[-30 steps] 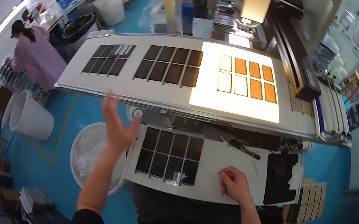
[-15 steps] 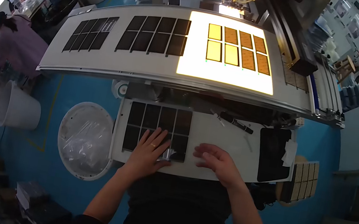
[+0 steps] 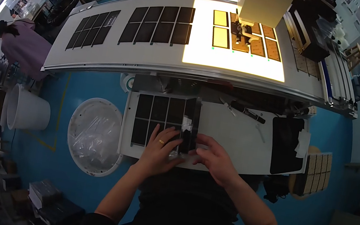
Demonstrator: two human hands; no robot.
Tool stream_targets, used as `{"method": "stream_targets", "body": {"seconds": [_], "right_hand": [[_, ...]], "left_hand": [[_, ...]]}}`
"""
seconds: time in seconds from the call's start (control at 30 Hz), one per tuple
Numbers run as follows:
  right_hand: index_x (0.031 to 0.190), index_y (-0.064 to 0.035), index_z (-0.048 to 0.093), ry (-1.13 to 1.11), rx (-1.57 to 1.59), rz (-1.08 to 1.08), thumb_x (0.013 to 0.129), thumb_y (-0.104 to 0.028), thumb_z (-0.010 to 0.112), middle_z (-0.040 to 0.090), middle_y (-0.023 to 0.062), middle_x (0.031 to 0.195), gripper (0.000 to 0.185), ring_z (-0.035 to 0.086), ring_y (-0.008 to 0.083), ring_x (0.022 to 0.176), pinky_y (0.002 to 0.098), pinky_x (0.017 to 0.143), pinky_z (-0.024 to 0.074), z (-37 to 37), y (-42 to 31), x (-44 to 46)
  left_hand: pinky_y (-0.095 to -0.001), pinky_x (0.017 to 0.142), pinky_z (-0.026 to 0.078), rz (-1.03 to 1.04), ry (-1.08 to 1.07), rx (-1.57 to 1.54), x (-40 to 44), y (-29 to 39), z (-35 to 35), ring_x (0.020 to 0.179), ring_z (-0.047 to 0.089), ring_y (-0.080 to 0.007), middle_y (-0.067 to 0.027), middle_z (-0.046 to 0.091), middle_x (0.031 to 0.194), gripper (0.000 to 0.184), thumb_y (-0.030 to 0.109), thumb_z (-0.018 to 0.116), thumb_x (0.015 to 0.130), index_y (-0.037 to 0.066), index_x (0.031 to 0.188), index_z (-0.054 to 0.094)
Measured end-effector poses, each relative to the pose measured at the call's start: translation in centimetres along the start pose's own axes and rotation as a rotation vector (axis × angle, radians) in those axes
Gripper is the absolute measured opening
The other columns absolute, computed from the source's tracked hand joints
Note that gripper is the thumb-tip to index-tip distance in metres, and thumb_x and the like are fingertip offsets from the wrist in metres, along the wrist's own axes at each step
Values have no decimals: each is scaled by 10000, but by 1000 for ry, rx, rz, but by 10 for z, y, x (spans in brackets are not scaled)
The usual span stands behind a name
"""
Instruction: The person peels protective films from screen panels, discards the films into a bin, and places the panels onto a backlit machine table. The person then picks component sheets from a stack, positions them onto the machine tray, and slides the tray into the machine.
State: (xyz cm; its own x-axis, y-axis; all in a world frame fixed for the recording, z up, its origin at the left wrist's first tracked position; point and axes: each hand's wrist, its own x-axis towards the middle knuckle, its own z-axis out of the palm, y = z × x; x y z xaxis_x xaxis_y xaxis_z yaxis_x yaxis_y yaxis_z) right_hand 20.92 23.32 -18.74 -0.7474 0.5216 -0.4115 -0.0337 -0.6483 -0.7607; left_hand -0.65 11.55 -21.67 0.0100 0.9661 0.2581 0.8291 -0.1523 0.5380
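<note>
A dark sheet divided into panels by pale lines (image 3: pixel 160 108) lies at the left of the small white table (image 3: pixel 233 135). Its right edge is lifted and bent up. My left hand (image 3: pixel 162 150) is spread with its fingertips on the sheet's lower part; a ring shows on one finger. At the raised right edge is my right hand (image 3: pixel 215 160), fingers curled and apart beside the edge; whether the fingertips pinch it is hard to see. A shiny clear strip (image 3: pixel 187 124) shows on the bent part.
Behind stands a long table (image 3: pixel 116 64) with several dark panel sets and a lit area (image 3: pixel 194 57) under a machine head (image 3: pixel 262 4). Pens (image 3: pixel 249 112) and a black mat (image 3: pixel 286 147) are at right. A bin of clear film (image 3: pixel 96 136) stands left. A person (image 3: pixel 24 48) is far left.
My left hand came down from the air onto the sheet. My right hand moved left to the sheet's right edge, which has risen. The machine head moved over the lit panels.
</note>
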Motion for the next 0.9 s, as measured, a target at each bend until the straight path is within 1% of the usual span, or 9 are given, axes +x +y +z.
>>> {"method": "stream_targets", "body": {"seconds": [0.07, 0.17, 0.27, 0.37, 0.47, 0.57, 0.67, 0.87, 0.9], "right_hand": [[1499, 11, 496, -41, -3, 44, 1064, -113, 577, 587, 139, 1401, 460, 648, 235, 1177, 370, 926, 545, 0, 1, 3], [1491, 23, 498, -97, -192, 17, 1057, -119, 599, 632, 111, 1308, 468, 654, 196, 1122, 340, 897, 546, -4, 3, 8], [1379, 38, 588, -99, -442, 11, 1042, -151, 632, 713, 96, 1121, 390, 677, 163, 969, 317, 832, 552, -9, 2, 10], [1248, 31, 654, -109, -608, 101, 1032, -115, 637, 728, 50, 949, 261, 671, 132, 849, 303, 779, 540, -12, 1, 10], [1099, 21, 690, -86, -753, -67, 1010, -122, 671, 722, 52, 862, 170, 653, 112, 791, 286, 738, 523, -15, 9, 10], [1075, 38, 697, -96, -807, -21, 955, -183, 735, 767, 146, 918, 254, 727, 231, 843, 360, 791, 555, -14, 2, 8], [1041, 33, 701, -73, -812, 2, 954, -208, 754, 765, 143, 886, 262, 724, 226, 823, 360, 774, 555, -16, 7, 10], [977, 16, 706, 25, -783, 143, 961, -228, 760, 759, 129, 836, 251, 712, 224, 744, 370, 723, 548, -4, 2, 8], [978, 13, 704, 22, -808, 93, 964, -230, 757, 759, 129, 835, 249, 713, 232, 742, 372, 719, 546, -5, 4, 8]], "left_hand": [[-637, 1219, 329, 10, 33, -53, -3, 0, 6, 1381, 553, -362, -128, 613, 1359, 617, 198, 936, 710, 86, 1249, 657], [-629, 1195, 367, 1, 66, -159, -4, -2, 13, 1308, 605, -352, -95, 655, 1246, 443, 136, 910, 731, 99, 1116, 694], [-622, 1186, 375, -33, 68, -223, -1, 3, 8, 1266, 627, -339, -69, 674, 1168, 236, 86, 877, 757, 105, 935, 723], [-617, 1197, 354, -33, 57, -225, -1, 5, 9, 1248, 628, -330, -62, 663, 1136, 209, 79, 868, 767, 109, 918, 727], [-609, 1219, 312, -50, 59, -209, 0, 9, 13, 1250, 613, -323, -53, 636, 1104, 174, 77, 844, 793, 114, 916, 727], [-610, 1230, 278, -79, 60, -216, 1, 11, 18, 1247, 595, -323, -53, 608, 1083, 138, 81, 825, 809, 116, 899, 726], [-612, 1230, 257, -121, 76, -213, 5, 16, 22, 1226, 579, -320, -52, 588, 1083, 127, 88, 818, 810, 121, 890, 726], [-600, 1231, 238, -184, -20, -189, 11, 23, 16, 1226, 536, -312, -58, 566, 1093, 112, 90, 817, 802, 121, 868, 731], [-599, 1232, 235, -188, -24, -195, 12, 23, 16, 1229, 533, -312, -60, 565, 1096, 107, 93, 815, 804, 119, 864, 731]]}}
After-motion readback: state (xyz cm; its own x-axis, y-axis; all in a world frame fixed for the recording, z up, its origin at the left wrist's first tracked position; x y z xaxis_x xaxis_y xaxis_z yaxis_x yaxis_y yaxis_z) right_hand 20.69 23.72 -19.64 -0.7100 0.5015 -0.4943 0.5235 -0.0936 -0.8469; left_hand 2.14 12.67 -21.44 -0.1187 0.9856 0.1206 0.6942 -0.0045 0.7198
